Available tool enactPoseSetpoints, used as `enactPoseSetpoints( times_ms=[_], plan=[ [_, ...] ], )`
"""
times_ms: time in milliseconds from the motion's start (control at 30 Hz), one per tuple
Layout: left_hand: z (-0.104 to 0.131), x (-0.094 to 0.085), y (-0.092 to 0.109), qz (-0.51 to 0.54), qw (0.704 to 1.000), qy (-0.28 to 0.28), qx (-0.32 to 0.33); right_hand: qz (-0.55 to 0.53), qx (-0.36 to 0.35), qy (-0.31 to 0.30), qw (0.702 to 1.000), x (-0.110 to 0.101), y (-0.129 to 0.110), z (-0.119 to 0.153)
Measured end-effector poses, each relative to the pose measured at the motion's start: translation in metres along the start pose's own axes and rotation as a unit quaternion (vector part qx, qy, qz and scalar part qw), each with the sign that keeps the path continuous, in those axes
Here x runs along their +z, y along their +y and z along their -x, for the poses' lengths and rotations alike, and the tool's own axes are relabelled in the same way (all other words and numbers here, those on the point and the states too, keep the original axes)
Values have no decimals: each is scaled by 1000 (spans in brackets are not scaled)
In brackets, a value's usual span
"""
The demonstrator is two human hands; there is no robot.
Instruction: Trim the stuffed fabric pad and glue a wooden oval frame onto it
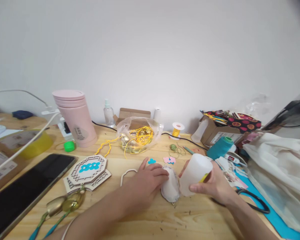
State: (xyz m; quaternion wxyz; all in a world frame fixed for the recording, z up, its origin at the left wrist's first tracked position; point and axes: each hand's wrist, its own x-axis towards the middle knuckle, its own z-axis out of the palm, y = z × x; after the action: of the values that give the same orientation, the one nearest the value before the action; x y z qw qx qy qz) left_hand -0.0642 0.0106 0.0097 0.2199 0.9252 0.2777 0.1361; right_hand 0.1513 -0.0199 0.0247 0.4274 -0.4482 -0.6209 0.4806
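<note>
My right hand is wrapped round a white translucent plastic bottle, with a bit of yellow label showing by the fingers. The bottle is tilted just above the table. To its left lies a white oval fabric piece with a greyish edge and a small loop at its lower end. My left hand reaches over from the left, fingers outstretched, fingertips touching the oval's upper left edge. Behind it lie a blue flower cutout and a pink and blue flower cutout. A white curved outline piece is partly hidden by my left hand.
Left are an octagonal wooden ornament with brass bells, a black phone and a pink tumbler. Behind stand a plastic bag of yellow cord and a thread spool. Right are a teal thread cone and white cloth.
</note>
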Motion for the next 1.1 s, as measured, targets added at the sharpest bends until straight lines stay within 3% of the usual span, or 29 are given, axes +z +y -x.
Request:
enactPoseSetpoints(
  times_ms=[333, 500, 933, 1100],
  plan=[
    [0, 4, -4, 15, 1000, -5, -12, 10, -19, 74, 997, -1, 2, 0],
    [-1, 4, -4, 22, 1000, -3, -4, 13, -36, 13, 999, 5, 2, 3],
    [-1, 8, -9, 12, 1000, -1, -7, 25, -38, 27, 999, 1, 4, 4],
    [0, 8, -9, 15, 1000, -3, -7, 29, -48, -10, 998, -1, 6, 5]
  ],
)
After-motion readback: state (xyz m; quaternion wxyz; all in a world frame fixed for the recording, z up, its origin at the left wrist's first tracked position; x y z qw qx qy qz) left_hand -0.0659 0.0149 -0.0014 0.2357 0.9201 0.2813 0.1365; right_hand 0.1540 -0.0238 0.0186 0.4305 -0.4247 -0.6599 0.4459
